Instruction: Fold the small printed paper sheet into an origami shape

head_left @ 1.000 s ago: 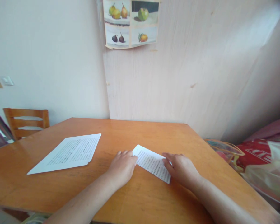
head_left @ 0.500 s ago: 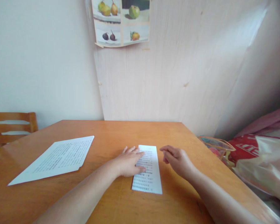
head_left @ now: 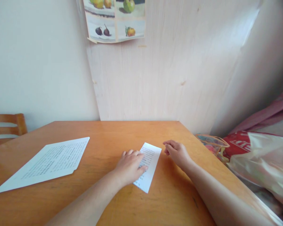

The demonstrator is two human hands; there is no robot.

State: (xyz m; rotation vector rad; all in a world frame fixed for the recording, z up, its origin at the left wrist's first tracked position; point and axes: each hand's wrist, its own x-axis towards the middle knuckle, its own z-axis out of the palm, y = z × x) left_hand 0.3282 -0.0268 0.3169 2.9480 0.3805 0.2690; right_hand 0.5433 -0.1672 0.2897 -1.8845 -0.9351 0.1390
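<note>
A narrow white sheet with printed lines (head_left: 152, 160) lies tilted on the wooden table (head_left: 122, 207), its top leaning right. My left hand (head_left: 131, 164) rests over the sheet's left part, palm down, thumb apart from the other fingers, and covers some of the print. Just right of the sheet, my right hand (head_left: 176, 153) is held with its fingers curled together, not touching the paper. Whether anything small sits between those fingers is hidden.
Larger printed sheets (head_left: 47, 160) lie at the table's left. A wooden chair (head_left: 8, 125) stands beyond the left edge. Bags (head_left: 264, 157) and a red item are off the right edge. A fruit picture (head_left: 129, 18) hangs on the wall behind.
The narrow sheet has turned clockwise, from nearly upright to slanted. My left hand has turned with it, its fingers now more bent. The whole view has shifted slightly to the right.
</note>
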